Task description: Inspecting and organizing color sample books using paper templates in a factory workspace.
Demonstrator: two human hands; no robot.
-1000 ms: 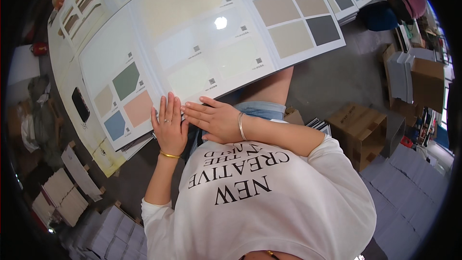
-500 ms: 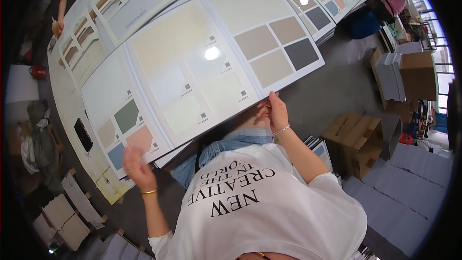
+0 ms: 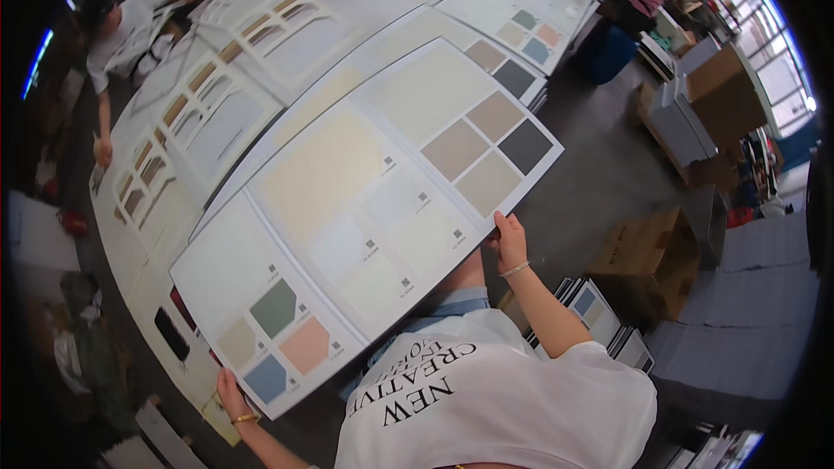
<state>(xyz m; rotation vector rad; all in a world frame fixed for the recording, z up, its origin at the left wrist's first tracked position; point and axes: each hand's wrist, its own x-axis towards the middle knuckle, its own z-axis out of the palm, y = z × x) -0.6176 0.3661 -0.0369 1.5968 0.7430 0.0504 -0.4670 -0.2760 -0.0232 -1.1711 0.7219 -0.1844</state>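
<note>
In front of the white shirt (image 3: pixel 504 391), the left hand (image 3: pixel 232 395) clasps the near left corner of an opened colour-sample board (image 3: pixel 365 213); the right hand (image 3: pixel 511 243) pinches its near edge toward the right, thumb on top. A dark phone (image 3: pixel 172 334) lies left on the table (image 3: pixel 146 271); another swatch board (image 3: pixel 426 30) lies just beyond.

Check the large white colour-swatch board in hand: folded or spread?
Spread: the large white colour-swatch board shows three panels side by side, creases between; left hand and right hand at its edges.
</note>
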